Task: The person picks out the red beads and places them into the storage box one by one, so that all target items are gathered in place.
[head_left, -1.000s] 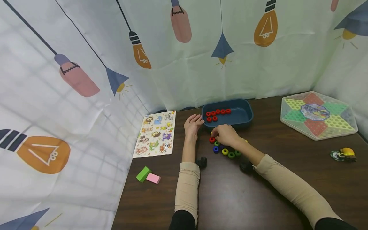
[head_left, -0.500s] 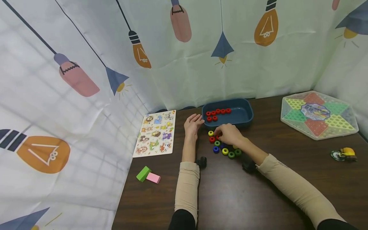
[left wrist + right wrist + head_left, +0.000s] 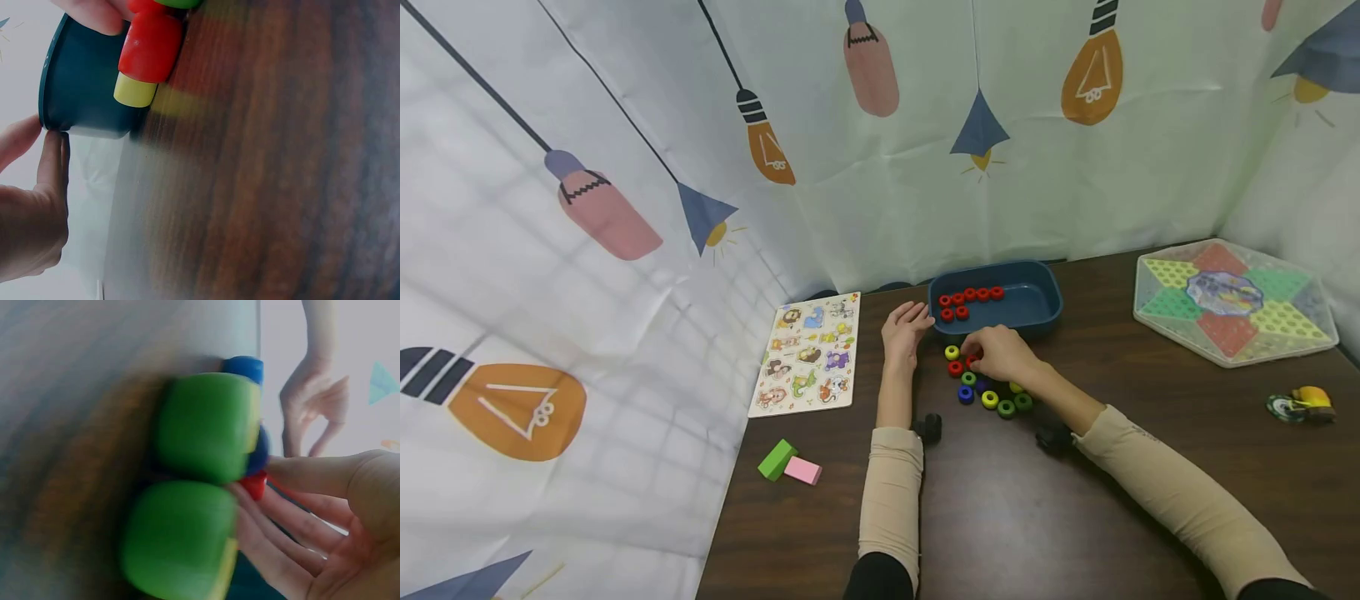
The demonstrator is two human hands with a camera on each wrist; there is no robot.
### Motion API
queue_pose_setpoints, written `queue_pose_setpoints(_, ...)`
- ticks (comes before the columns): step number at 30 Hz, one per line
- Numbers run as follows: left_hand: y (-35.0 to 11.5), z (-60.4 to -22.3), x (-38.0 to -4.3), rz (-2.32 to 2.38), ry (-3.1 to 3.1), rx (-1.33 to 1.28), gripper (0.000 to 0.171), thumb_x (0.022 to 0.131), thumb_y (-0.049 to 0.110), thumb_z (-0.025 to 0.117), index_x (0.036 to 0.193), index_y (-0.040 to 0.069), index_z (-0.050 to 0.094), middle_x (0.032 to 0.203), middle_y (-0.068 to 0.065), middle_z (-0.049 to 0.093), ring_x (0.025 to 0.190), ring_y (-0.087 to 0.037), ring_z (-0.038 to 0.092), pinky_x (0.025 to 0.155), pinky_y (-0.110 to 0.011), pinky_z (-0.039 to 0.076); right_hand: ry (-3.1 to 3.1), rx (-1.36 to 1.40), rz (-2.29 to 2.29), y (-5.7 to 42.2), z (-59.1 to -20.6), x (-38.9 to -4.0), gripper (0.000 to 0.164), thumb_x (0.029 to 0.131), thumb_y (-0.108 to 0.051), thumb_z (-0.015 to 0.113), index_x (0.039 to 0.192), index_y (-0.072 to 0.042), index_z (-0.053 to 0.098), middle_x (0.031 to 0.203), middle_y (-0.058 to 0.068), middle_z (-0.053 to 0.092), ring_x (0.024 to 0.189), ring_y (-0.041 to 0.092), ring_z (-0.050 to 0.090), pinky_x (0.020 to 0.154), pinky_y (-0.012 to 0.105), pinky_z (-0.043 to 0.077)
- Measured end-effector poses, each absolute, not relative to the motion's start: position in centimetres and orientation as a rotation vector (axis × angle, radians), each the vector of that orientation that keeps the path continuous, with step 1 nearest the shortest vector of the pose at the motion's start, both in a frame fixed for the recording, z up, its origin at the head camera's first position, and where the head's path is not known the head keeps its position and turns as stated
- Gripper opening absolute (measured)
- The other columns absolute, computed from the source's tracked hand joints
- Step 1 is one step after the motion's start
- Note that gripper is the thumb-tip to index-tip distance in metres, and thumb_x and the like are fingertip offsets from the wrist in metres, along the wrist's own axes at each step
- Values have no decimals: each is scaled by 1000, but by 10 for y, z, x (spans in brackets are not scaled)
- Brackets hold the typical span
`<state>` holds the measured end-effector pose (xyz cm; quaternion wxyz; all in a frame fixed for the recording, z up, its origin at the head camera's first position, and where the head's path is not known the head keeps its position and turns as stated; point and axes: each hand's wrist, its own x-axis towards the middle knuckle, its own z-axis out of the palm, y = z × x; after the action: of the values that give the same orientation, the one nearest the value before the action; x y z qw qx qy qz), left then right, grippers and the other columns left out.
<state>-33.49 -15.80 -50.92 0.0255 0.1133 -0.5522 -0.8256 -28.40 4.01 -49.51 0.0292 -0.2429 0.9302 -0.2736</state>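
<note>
My left hand lies with its fingers nearly straight against the left end of the dark blue tray; in the left wrist view its fingertips touch the tray's corner. Just in front of the tray, my right hand pinches a red ring bead between thumb and fingers. Around it on the table lie a yellow bead, another red bead, blue beads and green beads, which stand close to the right wrist camera. Several red beads sit inside the tray toward its left side.
An animal puzzle board lies left of the left hand. Nearer on that side are a green block and a pink block. To the right are a hexagonal game box and a small yellow-topped toy.
My right hand has drawn slightly right, uncovering the yellow bead, with a red bead now showing at its fingertips. The left hand stays at the tray. The head view tilts slightly.
</note>
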Motion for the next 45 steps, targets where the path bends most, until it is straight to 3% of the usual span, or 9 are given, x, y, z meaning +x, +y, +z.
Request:
queue_pose_setpoints(4, -164, -508, -334, -2527, -1703, 357, 66, 80, -15, 70, 140, -2, 45, 132, -20, 59, 116, -24, 63, 88, -31, 56, 2769, -827, -942, 40, -481, -284, 25, 82, -16, 79, 107, -12, 75, 98, 1, 74, 82, 15, 68, 72, 37, 57)
queue_pose_setpoints(11, -169, -503, -334, -2517, -1697, 351, 59, 81, -14, 69, 134, 3, 51, 133, -19, 59, 115, -22, 64, 87, -31, 56, 2530, -741, -1151, 53, -455, -297, 27, 84, -15, 78, 111, -11, 73, 101, 3, 73, 72, 25, 72, 61, 31, 58)
queue_pose_setpoints(16, -168, -501, -335, -2539, -1656, 351, 58, 80, -16, 69, 132, 3, 52, 132, -20, 58, 117, -25, 63, 86, -30, 57, 2494, -709, -1176, 62, -438, -318, 27, 84, -13, 77, 110, -13, 72, 106, 6, 72, 79, 31, 72, 69, 42, 60)
queue_pose_setpoints(21, -166, -501, -334, -2565, -1655, 356, 59, 81, -16, 68, 134, 4, 51, 134, -20, 58, 116, -23, 63, 86, -30, 56, 2373, -579, -1267, 68, -431, -348, 30, 84, -9, 76, 114, -6, 70, 105, 11, 71, 83, 30, 73, 77, 48, 59)
queue_pose_setpoints(27, -166, -502, -332, -2564, -1670, 362, 60, 81, -16, 68, 135, 4, 49, 138, -22, 54, 118, -24, 62, 87, -30, 56, 2309, -407, -1303, 68, -435, -382, 38, 84, -6, 76, 119, 2, 65, 102, 12, 71, 89, 33, 72, 79, 48, 58)
queue_pose_setpoints(33, -165, -504, -333, -2571, -1671, 366, 63, 82, -16, 68, 139, 2, 46, 136, -20, 56, 118, -23, 62, 88, -30, 56, 2378, -436, -1206, 62, -444, -404, 35, 84, -2, 73, 118, 4, 66, 100, 14, 70, 83, 30, 73, 79, 49, 58)
queue_pose_setpoints(40, -160, -508, -336, -2582, -1662, 343, 59, 81, -16, 68, 134, 4, 51, 135, -21, 56, 117, -24, 62, 87, -30, 56, 2548, -487, -1003, 62, -467, -417, 26, 83, -4, 71, 109, -5, 73, 94, 9, 72, 75, 19, 70, 70, 38, 60)
queue_pose_setpoints(45, -156, -510, -336, -2576, -1667, 354, 58, 80, -17, 68, 132, 4, 52, 133, -20, 58, 117, -24, 63, 87, -30, 56, 2586, -522, -956, 68, -473, -411, 29, 80, -2, 71, 109, -6, 73, 106, 10, 72, 80, 19, 69, 68, 35, 58)
